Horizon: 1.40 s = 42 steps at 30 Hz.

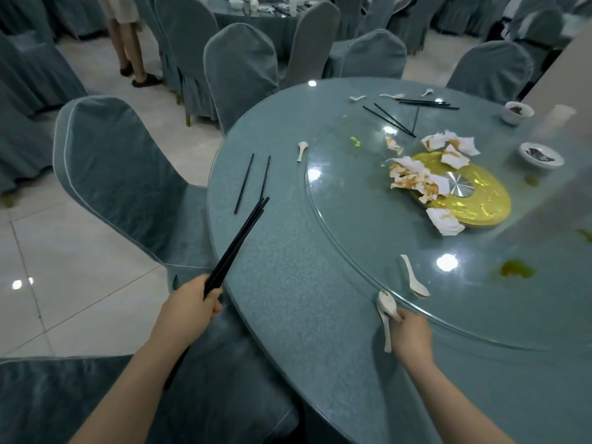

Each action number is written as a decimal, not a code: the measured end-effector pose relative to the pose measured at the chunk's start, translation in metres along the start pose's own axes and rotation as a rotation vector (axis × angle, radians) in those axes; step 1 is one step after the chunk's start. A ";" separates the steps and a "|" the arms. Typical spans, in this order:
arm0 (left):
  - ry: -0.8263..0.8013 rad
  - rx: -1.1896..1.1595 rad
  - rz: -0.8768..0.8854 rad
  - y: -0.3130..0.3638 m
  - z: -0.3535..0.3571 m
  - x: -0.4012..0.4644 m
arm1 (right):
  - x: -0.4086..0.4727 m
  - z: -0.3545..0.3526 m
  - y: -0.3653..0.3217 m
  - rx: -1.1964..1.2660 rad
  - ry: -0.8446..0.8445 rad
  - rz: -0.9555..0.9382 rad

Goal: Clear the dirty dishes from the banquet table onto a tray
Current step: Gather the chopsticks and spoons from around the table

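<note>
My left hand (pixel 192 304) grips a bundle of black chopsticks (pixel 240 232) that points up toward the table's left edge. My right hand (pixel 411 334) holds white ceramic spoons (pixel 386 310) just above the round blue-grey table (pixel 288 283). A pair of loose chopsticks (pixel 253 182) lies on the table near the left rim. Another white spoon (pixel 415 277) rests on the glass turntable (pixel 368 235), and a further spoon (pixel 301 149) lies beside its far left edge. More chopsticks (pixel 394 121) and spoons (pixel 390 96) lie at the far side. No tray is in view.
Soiled napkins (pixel 416 177) are heaped on a gold centre disc (pixel 480 203). Two small dirty dishes (pixel 541 155) (pixel 517 112) stand at the far right. Sauce spills (pixel 515 269) mark the glass. Covered chairs (pixel 121 174) ring the table. A person's legs (pixel 134 59) stand at the back left.
</note>
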<state>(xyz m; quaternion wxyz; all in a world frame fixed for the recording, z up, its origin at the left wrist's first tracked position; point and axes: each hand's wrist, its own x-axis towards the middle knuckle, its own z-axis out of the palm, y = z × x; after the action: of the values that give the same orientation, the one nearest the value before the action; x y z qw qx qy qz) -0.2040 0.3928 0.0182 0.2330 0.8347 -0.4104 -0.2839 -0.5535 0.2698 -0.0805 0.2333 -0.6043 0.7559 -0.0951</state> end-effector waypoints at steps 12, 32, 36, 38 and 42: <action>-0.125 -0.014 0.022 0.002 0.015 0.023 | -0.008 0.010 -0.005 -0.263 -0.114 -0.077; -0.149 0.067 0.032 0.087 0.056 0.059 | 0.098 -0.061 0.038 -0.291 -0.166 -0.243; -0.143 0.088 0.017 0.094 0.061 0.066 | 0.105 -0.049 0.019 -0.213 -0.171 -0.348; -0.136 0.085 0.003 0.097 0.065 0.069 | 0.109 -0.047 0.012 -0.208 -0.183 -0.401; -0.111 0.107 -0.028 0.101 0.072 0.074 | 0.120 -0.055 0.009 -0.147 -0.162 -0.477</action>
<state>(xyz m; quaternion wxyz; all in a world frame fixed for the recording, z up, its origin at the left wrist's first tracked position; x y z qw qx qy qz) -0.2706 0.2653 0.0082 0.1612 0.8346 -0.4256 -0.3105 -0.6064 0.1495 -0.0650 0.2195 -0.7865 0.5756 -0.0434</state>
